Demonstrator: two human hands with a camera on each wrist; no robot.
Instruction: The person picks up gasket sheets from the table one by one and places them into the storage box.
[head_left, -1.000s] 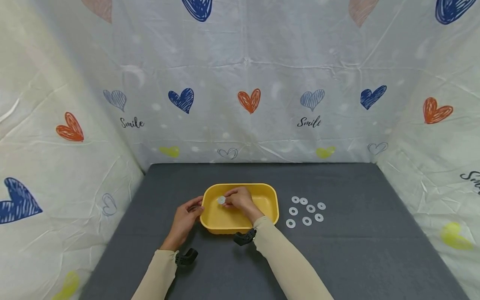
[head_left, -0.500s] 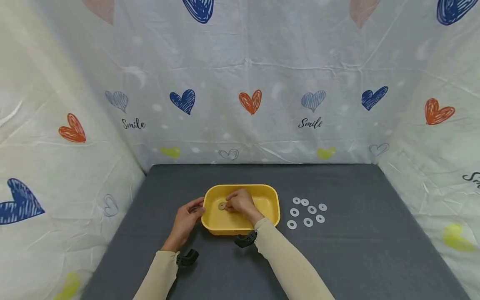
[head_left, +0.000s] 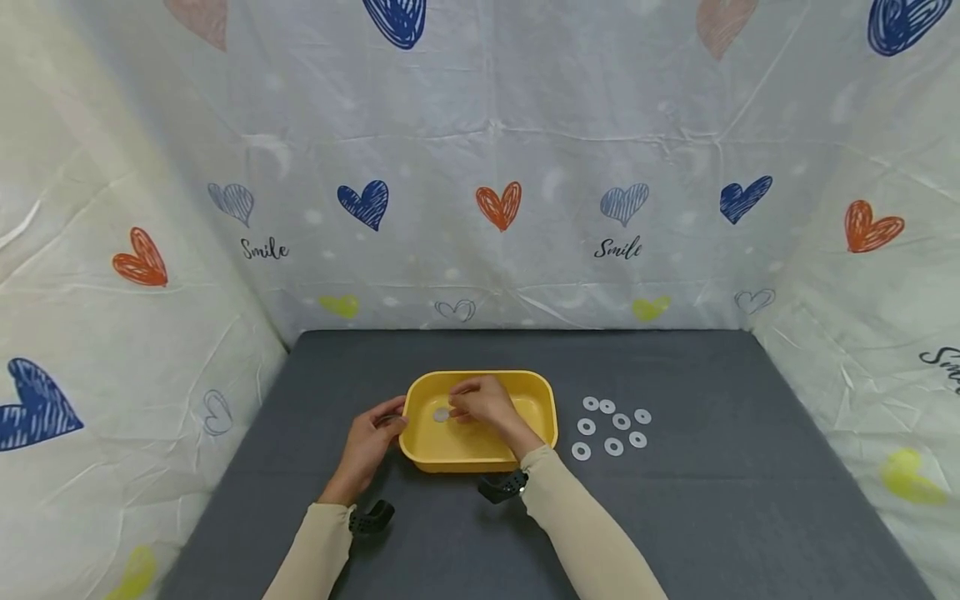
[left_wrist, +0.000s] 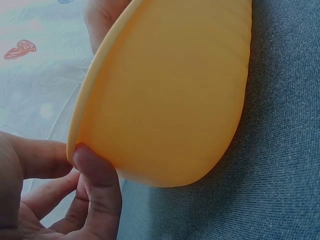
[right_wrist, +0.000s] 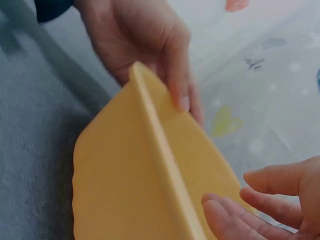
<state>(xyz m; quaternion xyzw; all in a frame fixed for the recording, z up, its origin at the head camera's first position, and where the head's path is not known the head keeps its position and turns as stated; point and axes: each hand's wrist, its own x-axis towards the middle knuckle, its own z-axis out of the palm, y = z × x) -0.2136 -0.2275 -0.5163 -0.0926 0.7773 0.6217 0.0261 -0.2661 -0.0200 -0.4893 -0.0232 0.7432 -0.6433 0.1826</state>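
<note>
- Here, one yellow tray point(head_left: 450, 465) on gray table point(head_left: 712, 517), long axis left to right.
- Left hand point(head_left: 369, 440) pinches its left rim.
- One washer point(head_left: 440, 414) inside, left half; right hand point(head_left: 486, 402) just beside, fingers loose, parted.
- I count eight washers point(head_left: 608, 447) right of tray.

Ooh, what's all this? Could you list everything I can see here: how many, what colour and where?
Flat rings: eight, pale grey, on the table right of the tray
Disc: one, pale grey, inside the tray
Tray: one, yellow, on the table
Table: one, dark grey, beneath the tray
Sheeting: pieces unclear, whitish, behind and beside the table
Hearts: many, blue, orange-red, yellow, pinkish, printed on the sheeting
Wristbands: two, black, one per wrist
Sleeves: two, beige, on the forearms
Left hand: one, bare, pinching the tray's rim
Right hand: one, bare, over the tray
</note>
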